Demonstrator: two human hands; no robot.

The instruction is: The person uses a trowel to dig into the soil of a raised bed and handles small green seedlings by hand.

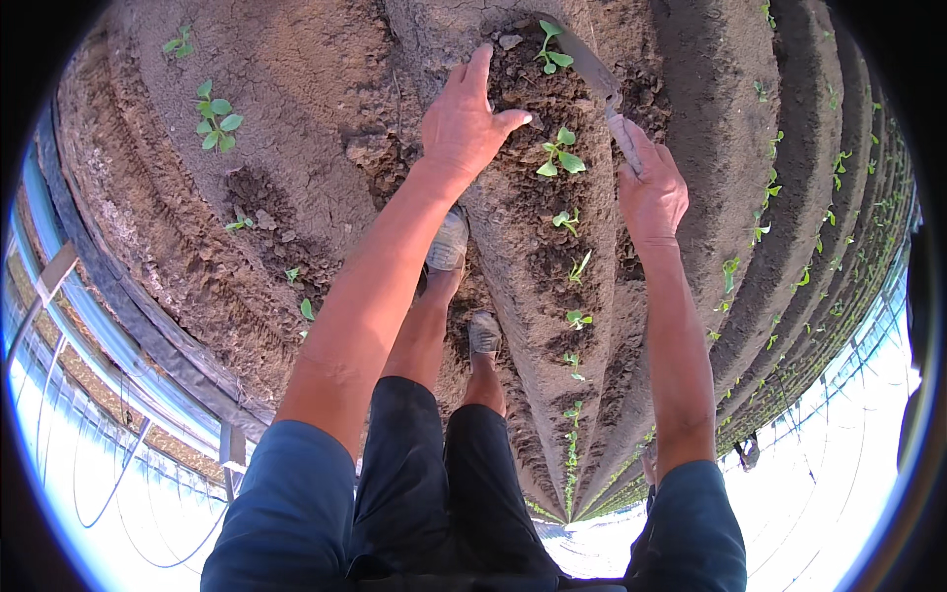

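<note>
My right hand point(655, 189) is closed around the wrapped handle of a long-bladed hand tool point(588, 66), whose dull metal blade reaches up behind a leafy seedling point(551, 53) at the top. To the left of that seedling, my left hand point(466, 118) is held with thumb and fingers spread over the soil, holding nothing. Just below and right of its thumb grows another seedling point(561, 154). Smaller seedlings point(567, 220) follow down the same ridge in a line. Loose dark clods point(518, 96) lie around the upper plants.
Soil ridges with green seedlings point(769, 185) run along the right. More seedlings point(216, 118) stand on the left bed. My shoes point(447, 244) are in the furrow beside the ridge. Hooped greenhouse framing point(55, 274) curves along the left edge. Another person point(749, 451) appears small at lower right.
</note>
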